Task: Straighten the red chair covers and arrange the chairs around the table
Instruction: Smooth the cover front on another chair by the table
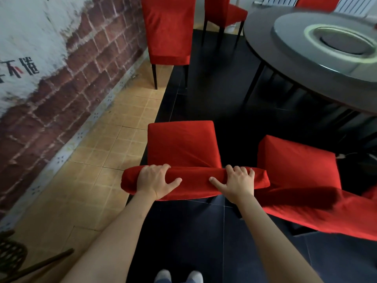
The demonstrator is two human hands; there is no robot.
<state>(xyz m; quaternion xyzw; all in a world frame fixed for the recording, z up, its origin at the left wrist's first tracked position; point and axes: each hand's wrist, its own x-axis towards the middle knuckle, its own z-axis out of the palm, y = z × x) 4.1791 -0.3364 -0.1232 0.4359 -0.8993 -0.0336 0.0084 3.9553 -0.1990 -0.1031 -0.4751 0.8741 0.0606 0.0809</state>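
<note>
A chair in a red cover [183, 146] stands right in front of me, its seat pointing away. My left hand [155, 180] grips the top of its backrest near the left end, fingers curled over the far side. My right hand [237, 181] grips the same top edge near the right end. A second red-covered chair [295, 166] stands close on the right, its backrest leaning toward me. The round dark table [289, 64] with a grey turntable sits at the upper right. Two more red chairs [169, 31] [222, 11] stand farther off near the wall.
A brick-pattern wall [61, 78] runs along the left, with a strip of tan floor tiles [98, 180] beside it. Dark floor tiles [204, 231] lie under the chairs and table. A brown wicker object [12, 254] sits at the lower left. A white radiator [281, 1] is at the back.
</note>
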